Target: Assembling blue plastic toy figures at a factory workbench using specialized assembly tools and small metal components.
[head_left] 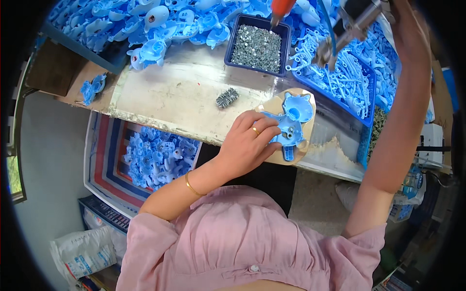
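A blue plastic toy shell half (297,109), with rounded hollows and a short stub at its near end, lies open side up in a tan shaped holder (310,127) at the table's front edge. My left hand (250,140), with a gold ring and bracelet, rests over its left side, fingers bent and holding the shell there. Up at the top right my right hand (407,29) reaches beside a metal clamp-like mechanism (352,29); its fingers are mostly cut off or hidden. A red-orange tool with a metal tip (277,17) points down above the screw tray.
A dark blue tray (229,57) holds small metal screws, with a dark clump of screws (226,98) nearby. Blue shells (179,24) heap at the back. A blue basket (335,99) of thin blue parts stands right. Below left, a striped bin (102,160) contains more blue pieces.
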Action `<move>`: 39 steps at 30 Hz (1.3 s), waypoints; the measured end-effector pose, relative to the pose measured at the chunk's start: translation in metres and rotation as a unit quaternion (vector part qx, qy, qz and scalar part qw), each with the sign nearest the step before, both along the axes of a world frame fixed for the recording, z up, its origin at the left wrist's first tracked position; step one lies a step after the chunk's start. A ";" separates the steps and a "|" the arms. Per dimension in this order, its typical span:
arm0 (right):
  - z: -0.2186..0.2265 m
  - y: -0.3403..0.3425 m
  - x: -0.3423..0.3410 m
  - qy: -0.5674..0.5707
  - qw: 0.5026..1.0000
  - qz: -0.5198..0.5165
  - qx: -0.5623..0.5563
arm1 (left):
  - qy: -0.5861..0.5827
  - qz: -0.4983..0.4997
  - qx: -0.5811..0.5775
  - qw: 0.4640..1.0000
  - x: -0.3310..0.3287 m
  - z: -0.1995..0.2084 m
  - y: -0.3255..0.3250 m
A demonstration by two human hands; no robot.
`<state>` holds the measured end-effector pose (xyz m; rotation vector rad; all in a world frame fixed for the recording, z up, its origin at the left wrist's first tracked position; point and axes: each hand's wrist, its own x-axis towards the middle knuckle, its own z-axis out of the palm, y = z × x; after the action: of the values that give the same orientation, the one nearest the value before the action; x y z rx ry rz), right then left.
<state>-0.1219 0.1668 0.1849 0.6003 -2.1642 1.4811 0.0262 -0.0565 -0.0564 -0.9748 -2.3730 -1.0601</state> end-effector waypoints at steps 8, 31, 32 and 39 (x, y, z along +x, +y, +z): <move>-0.052 0.027 0.045 -0.111 0.936 0.303 -0.138 | 0.000 -0.017 -0.041 0.999 -0.013 -0.004 0.007; -0.109 -0.015 0.092 0.109 0.986 -0.116 -0.052 | -0.024 -0.021 -0.068 0.997 -0.008 -0.007 0.013; -0.101 -0.006 0.084 0.217 0.968 -0.106 0.069 | -0.021 -0.025 -0.068 0.997 -0.008 -0.006 0.014; -0.013 -0.013 0.075 0.036 0.985 -0.146 -0.078 | 0.012 -0.031 -0.114 0.993 -0.003 -0.002 0.019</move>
<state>-0.0470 0.1540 0.1723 0.2639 -1.9590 1.4269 0.0232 -0.0371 -0.0587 -1.1385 -2.4981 -0.8063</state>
